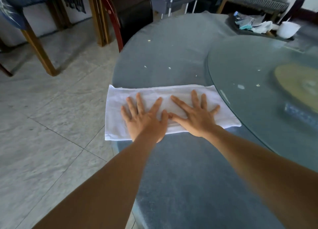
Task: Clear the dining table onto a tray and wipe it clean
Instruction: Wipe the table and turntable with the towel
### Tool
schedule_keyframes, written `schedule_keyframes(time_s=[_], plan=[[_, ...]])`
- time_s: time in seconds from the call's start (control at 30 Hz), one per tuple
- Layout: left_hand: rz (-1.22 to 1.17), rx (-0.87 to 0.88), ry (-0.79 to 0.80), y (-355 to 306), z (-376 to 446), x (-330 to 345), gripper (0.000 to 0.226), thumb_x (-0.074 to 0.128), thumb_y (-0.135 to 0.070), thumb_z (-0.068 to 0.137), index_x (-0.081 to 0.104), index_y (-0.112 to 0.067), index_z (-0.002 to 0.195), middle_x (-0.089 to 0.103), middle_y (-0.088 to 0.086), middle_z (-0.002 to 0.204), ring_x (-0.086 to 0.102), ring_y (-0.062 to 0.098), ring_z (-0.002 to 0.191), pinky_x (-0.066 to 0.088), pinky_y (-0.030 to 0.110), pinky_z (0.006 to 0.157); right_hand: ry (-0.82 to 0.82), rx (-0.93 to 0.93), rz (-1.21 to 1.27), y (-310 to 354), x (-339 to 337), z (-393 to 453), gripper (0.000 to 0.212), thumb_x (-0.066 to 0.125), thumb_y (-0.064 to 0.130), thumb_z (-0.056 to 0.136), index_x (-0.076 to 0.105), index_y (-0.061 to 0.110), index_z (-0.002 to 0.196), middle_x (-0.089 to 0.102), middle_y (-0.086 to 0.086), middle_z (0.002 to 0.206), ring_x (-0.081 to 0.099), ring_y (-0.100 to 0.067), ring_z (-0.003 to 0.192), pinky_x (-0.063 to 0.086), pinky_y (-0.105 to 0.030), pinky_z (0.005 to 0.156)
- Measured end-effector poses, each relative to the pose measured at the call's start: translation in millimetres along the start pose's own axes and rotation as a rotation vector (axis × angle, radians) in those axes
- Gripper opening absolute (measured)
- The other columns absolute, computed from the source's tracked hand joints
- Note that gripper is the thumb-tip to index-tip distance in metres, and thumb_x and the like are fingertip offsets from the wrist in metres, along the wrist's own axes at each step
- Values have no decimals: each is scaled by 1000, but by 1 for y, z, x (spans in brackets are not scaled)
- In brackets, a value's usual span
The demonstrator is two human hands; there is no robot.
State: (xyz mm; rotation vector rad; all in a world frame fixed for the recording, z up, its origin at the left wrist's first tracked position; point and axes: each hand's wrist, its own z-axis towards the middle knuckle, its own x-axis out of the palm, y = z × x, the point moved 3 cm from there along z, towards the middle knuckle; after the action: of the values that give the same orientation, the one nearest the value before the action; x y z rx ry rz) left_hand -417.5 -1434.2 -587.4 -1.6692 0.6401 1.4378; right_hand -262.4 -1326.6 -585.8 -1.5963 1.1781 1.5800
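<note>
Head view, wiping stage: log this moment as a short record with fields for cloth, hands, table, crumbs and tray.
cloth: white cloth folded flat near the table's edge
left hand: left hand pressing flat on the cloth, fingers spread
right hand: right hand pressing flat beside it, thumbs nearly touching
table: round grey table with glass turntable
crumbs: pale crumbs beyond the cloth
tray: dark tray at far side, holding rubbish and a white cup
</note>
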Motion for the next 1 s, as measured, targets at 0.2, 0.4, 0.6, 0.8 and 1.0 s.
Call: schedule_keyframes(time_s=[0.2, 0.4, 0.6, 0.8, 1.0], plan=[[-12, 103, 5, 1, 77, 1, 63, 7, -71, 90, 4, -59, 151, -12, 6, 169, -17, 39, 153, -15, 58, 118, -28, 73, -15, 10, -9, 55, 80, 3, 109, 57, -8, 86, 132, -15, 1, 172, -15, -39, 156, -6, -84, 105], [13, 209, 32, 3, 160, 2, 66, 4, -71, 90, 4, -54, 154, -14, 9, 169, -18, 41, 152, -15, 61, 117, 9, 180, -40, 21, -14, 118, 80, 2, 107, 57, -11, 84, 133, -19, 2, 171, -18, -37, 156, -4, -84, 106], [38, 291, 84, -3, 264, 0, 64, 5, -71, 91, 2, -57, 153, -17, 7, 168, -20, 41, 152, -13, 62, 118, 17, 288, -24, 32, -25, 202, 76, 6, 103, 61, -10, 83, 133, -22, 5, 170, -19, -35, 155, -6, -83, 107], [43, 353, 112, -19, 344, 5, 63, 6, -72, 91, 2, -59, 152, -15, 5, 169, -19, 38, 153, -12, 61, 119, 1, 362, -11, 30, -31, 269, 86, -3, 108, 51, -10, 83, 133, -19, 3, 171, -17, -36, 156, -6, -83, 107], [49, 421, 123, -46, 425, 13, 62, 6, -73, 90, 3, -61, 150, -14, 4, 169, -17, 37, 153, -11, 61, 119, -27, 433, 18, 16, -41, 338, 89, -6, 109, 47, -9, 84, 132, -18, 4, 171, -17, -36, 156, -7, -84, 106]])
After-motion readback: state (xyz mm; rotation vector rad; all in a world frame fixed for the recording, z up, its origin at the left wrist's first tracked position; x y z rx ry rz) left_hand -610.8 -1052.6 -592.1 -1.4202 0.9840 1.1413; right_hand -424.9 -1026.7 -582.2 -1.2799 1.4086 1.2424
